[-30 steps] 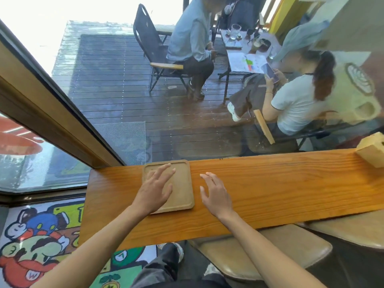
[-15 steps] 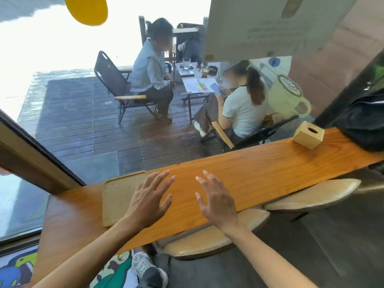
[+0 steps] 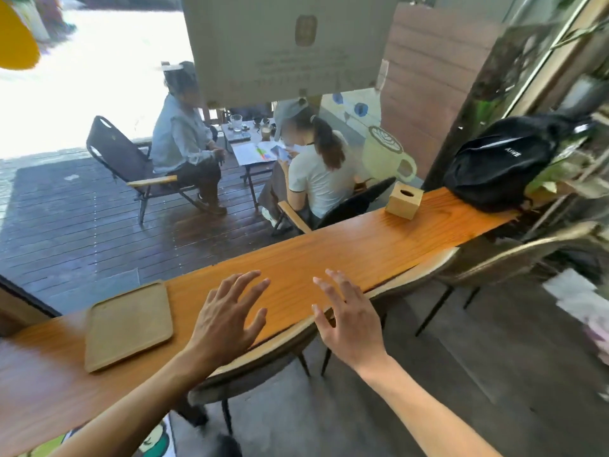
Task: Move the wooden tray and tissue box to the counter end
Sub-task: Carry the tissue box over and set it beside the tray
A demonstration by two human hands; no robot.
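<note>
The flat wooden tray (image 3: 128, 324) lies on the long wooden counter (image 3: 346, 249) near its left end, with nothing on it. The wooden tissue box (image 3: 404, 199) stands far along the counter to the right, beside a black bag. My left hand (image 3: 227, 321) hovers over the counter just right of the tray, fingers spread, holding nothing. My right hand (image 3: 349, 324) hangs open over the counter's front edge, above a chair, well short of the tissue box.
A black bag (image 3: 504, 163) sits on the counter's right end against a pillar. Padded chairs (image 3: 389, 288) are tucked under the counter's front edge. Behind the window glass, two people sit at a small table (image 3: 250, 143) on a deck.
My left hand has left the tray, which now lies to its left. Both hands have lifted and spread, and my view has swung right, bringing the tissue box and bag into sight.
</note>
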